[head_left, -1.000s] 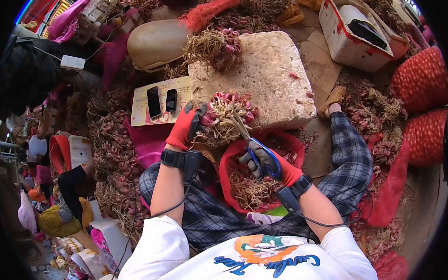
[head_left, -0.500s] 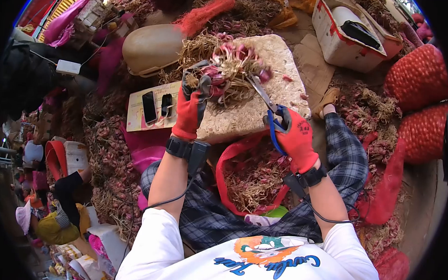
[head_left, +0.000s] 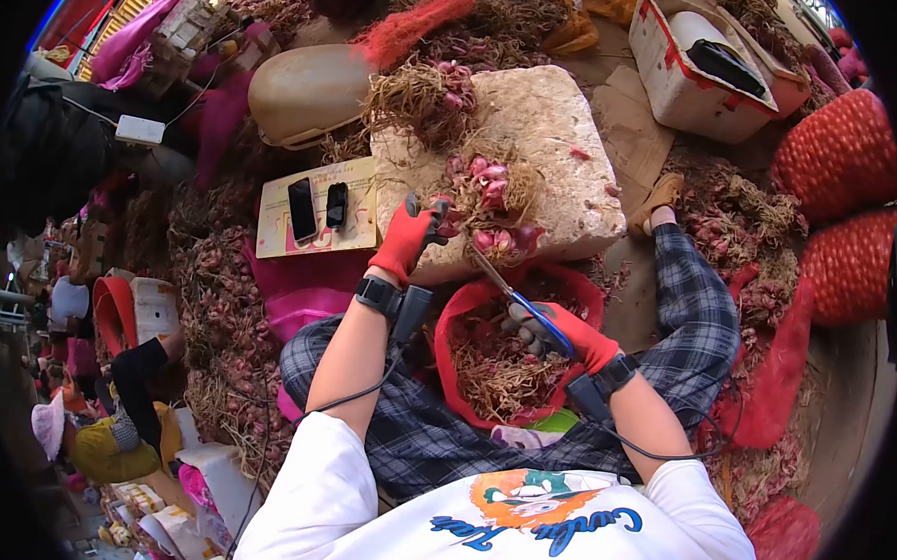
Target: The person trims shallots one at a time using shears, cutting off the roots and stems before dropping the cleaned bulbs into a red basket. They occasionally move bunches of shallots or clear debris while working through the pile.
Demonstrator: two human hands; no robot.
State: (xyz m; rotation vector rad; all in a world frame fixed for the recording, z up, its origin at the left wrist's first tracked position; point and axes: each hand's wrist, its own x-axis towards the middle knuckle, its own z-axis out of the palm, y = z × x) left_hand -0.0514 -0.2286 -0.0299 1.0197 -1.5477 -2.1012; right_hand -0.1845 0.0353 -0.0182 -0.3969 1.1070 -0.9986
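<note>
My right hand (head_left: 551,335), in a red and grey glove, grips blue-handled scissors (head_left: 495,276). Their blades point up and left, the tips by a few shallots (head_left: 503,240) at the near edge of a pale foam block (head_left: 574,155). My left hand (head_left: 417,234), gloved alike, has its fingers curled on a shallot (head_left: 450,221) at the block's left side; the glove partly hides it. More shallots (head_left: 488,180) with dry roots lie just beyond. A larger rooty bunch (head_left: 421,101) rests at the block's far left corner. Below, a red mesh bag (head_left: 446,365) holds dry trimmings.
Left of the block, a board (head_left: 270,234) bears a phone (head_left: 300,210) and a small black device. Behind it lies a tan plastic tub (head_left: 311,94). A foam box (head_left: 662,99) stands far right, near full red net sacks (head_left: 836,157). Heaped shallots (head_left: 231,341) cover the left ground.
Both hands have come down toward me, the scissors with them. The bunch formerly held up in my left hand is no longer raised; shallots now lie spread on the block.
</note>
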